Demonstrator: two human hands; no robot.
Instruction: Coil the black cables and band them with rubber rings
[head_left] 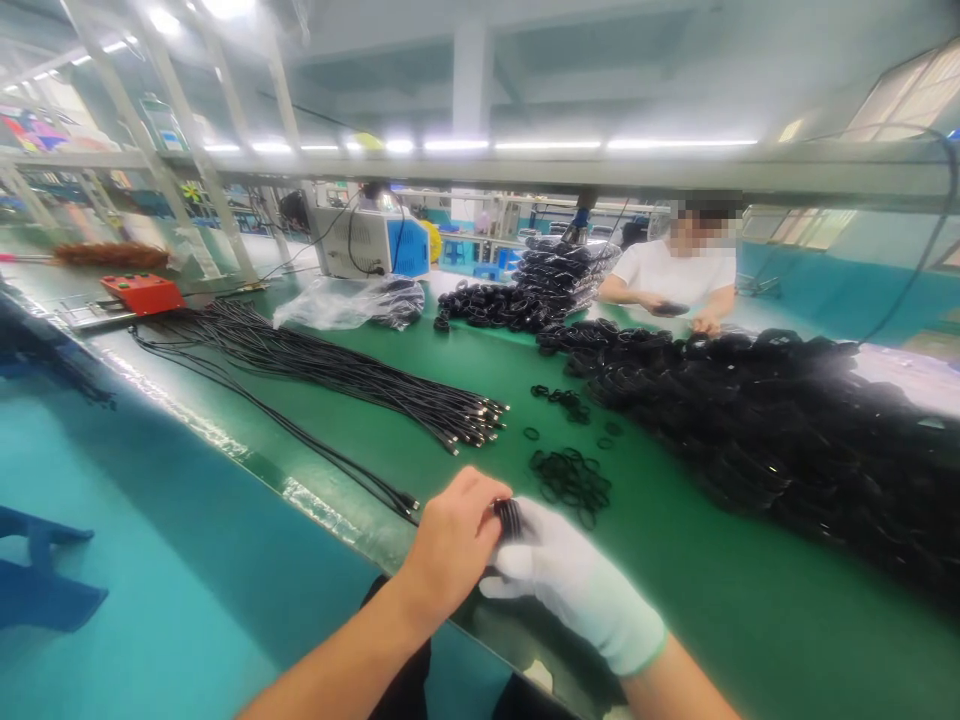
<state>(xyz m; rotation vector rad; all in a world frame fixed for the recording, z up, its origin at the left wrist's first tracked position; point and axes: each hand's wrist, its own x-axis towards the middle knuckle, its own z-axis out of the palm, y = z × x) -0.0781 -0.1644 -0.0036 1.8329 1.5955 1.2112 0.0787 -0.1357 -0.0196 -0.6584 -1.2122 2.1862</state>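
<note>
Just above the front edge of the green work surface, my bare left hand point(459, 530) and my white-gloved right hand point(559, 565) meet around a coiled black cable point(508, 518). Fingers of both hands close on the coil from either side, and they hide most of it. Beyond my right hand lies a loose heap of small black rubber bands point(571, 482). A bundle of long straight black cables point(352, 375) with metal plug ends stretches off to the left. Nearer me, a few separate cables point(322, 447) end close to my left hand.
Large piles of coiled black cables point(750, 420) cover the right side. At the back left stand a red box point(142, 293) with buttons and a blue-and-white machine point(409, 245). A clear plastic bag point(330, 303) lies near it. Across the table, a person point(686, 265) handles coils.
</note>
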